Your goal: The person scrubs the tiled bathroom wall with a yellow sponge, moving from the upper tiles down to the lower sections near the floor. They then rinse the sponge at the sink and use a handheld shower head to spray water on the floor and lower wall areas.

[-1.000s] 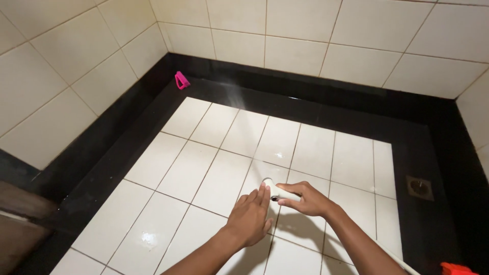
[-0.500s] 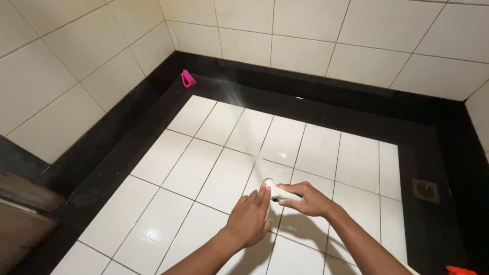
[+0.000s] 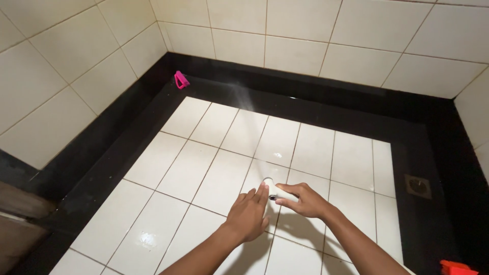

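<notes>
A small white plastic spray nozzle with a dark trigger [image 3: 275, 190] is held low in the centre of the frame, just above the floor. The grip of the right hand [image 3: 304, 200] is closed around the nozzle's body, with the fingers curled over it and the thumb beneath, near the dark trigger. The left hand [image 3: 248, 216] is set just beside it on the left; its grip is loose and part open, with the fingertips [image 3: 262, 189] laid against the rounded white head of the nozzle. Whether those fingertips press or merely touch cannot be told. Both forearms are seen entering from the bottom edge of the frame.

A thin pale jet of spray [image 3: 239, 97] is seen running up the frame from the nozzle toward the black border at upper centre.

Beneath the hands a glossy white tiled floor [image 3: 214, 168] is spread, framed on all sides by a band of black tiles [image 3: 326, 109]. Shadows of the hands are cast on the white tiles below them. A small bright pink plastic object [image 3: 180, 80] is leaned in the upper left corner of the black band. A square metal floor drain [image 3: 418, 186] is set in the black band at the right. An orange-red object [image 3: 456, 267] is cut off by the lower right corner. Cream wall tiles [image 3: 285, 30] are seen above and at the left.
</notes>
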